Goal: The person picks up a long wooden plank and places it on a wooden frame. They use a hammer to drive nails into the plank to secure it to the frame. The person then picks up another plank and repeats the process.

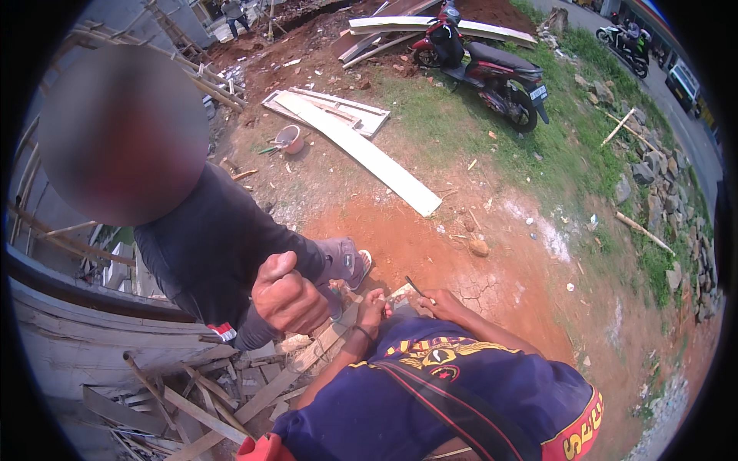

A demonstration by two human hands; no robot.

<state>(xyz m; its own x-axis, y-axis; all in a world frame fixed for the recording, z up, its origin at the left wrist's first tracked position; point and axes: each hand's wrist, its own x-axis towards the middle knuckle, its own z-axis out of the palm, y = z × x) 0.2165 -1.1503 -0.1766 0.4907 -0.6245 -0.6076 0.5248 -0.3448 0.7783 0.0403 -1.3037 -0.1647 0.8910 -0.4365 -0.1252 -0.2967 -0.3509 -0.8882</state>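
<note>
My left hand (373, 310), with a dark band at the wrist, is in front of my chest with its fingers curled together. Whatever it may hold is too small to make out. Just to its right, my right hand (441, 305) grips a thin dark stick-like tool (413, 286) that points up and to the left. Between the two hands shows the pale end of a wooden piece (400, 293). Close on my left stands a co-worker in a dark long-sleeved top (223, 230), whose raised fist (288, 296) is near my left forearm.
Scrap planks (192, 411) lie piled at the lower left by a wall. Ahead, a long pale board (369, 157) rests on the ground beside a bucket (289, 139). A red motorbike (492, 73) is parked on grass; stones (661, 180) line the road at right.
</note>
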